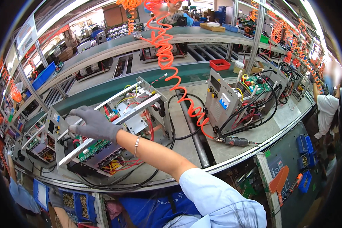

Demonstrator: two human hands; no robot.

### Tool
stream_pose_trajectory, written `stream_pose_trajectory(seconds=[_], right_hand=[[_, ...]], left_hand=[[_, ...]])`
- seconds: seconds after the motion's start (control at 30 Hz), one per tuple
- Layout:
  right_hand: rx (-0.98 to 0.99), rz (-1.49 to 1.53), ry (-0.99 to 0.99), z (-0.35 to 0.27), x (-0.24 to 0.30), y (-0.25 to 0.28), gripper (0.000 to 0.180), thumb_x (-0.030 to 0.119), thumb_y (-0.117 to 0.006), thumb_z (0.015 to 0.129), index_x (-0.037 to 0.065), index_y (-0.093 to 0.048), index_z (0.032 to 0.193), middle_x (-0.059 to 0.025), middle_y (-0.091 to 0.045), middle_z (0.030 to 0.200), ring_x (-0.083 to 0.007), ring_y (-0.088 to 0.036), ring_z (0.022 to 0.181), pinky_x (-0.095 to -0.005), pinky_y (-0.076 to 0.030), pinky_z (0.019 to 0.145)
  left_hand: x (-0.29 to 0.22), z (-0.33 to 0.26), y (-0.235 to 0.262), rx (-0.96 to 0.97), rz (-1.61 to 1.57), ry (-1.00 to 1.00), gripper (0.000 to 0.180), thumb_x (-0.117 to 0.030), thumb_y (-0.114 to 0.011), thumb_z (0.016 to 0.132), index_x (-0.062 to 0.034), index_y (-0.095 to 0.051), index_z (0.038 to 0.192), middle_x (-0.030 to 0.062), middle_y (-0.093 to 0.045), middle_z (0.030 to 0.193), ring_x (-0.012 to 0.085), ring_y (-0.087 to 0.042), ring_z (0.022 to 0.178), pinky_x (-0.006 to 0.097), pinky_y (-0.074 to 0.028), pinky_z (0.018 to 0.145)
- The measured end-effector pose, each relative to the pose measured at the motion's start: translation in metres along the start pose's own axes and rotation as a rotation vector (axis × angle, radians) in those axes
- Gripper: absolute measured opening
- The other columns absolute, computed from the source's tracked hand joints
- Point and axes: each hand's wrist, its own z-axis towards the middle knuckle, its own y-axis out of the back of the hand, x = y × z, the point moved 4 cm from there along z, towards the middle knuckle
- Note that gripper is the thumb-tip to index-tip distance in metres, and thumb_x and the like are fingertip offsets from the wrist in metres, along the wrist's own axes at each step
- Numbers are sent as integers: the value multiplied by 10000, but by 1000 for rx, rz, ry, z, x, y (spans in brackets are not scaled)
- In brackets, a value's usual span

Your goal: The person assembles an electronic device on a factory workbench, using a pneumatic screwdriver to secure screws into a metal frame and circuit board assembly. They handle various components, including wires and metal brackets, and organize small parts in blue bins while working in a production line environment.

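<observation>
My right hand (93,124), in a grey glove, reaches across an opened welding machine (114,140) on the left of the bench. Its fingers are spread over the upper front of the metal frame, near the front panel (54,125); whether they press on it I cannot tell. Long light metal bars (78,151) run along the machine's top, with circuit boards and coloured wires below. Low at the left, my left hand (56,197), also gloved, is at blue bins (76,194) of small brass-coloured fasteners. Its fingers are too dark to make out.
Another opened welding machine (222,102) stands to the right, beside a power screwdriver (237,141) on a coiled orange hose (165,57). Black cables loop across the bench. A red tray (219,64) sits farther back. A person (174,17) is across the line; others are at both sides.
</observation>
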Motion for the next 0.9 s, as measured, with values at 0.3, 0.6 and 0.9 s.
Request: stream_pose_trajectory(seconds=[0.3, 0.6, 0.9], right_hand=[[-130, 195, 55, 1, 5, 0, 544, 324, -627, 853, 16, -519, 1288, -200, -591, 1119, -285, -620, 994, -367, -497, 864], [-203, -69, 52, -2, -3, -1, 275, 214, -647, 791, 37, -661, 1001, -166, -622, 949, -338, -613, 915, -409, -495, 839], [-49, -288, 118, -2, -6, -20, 211, 251, -695, 754, 66, -697, 855, -158, -648, 863, -345, -628, 868, -426, -504, 792]], left_hand=[[-101, -82, -391, 466, 85, -71, 373, -259, -527, 961, -22, -564, 1246, -51, -456, 775, 20, -371, 575, 154, -305, 459], [-35, -111, -571, 478, 888, -128, 235, -214, -540, 903, -30, -685, 920, -46, -496, 615, 38, -399, 507, 220, -299, 453], [-23, -102, -529, 655, 828, -27, 253, -233, -414, 966, -77, -574, 847, -47, -428, 631, 62, -410, 533, 229, -311, 474]])
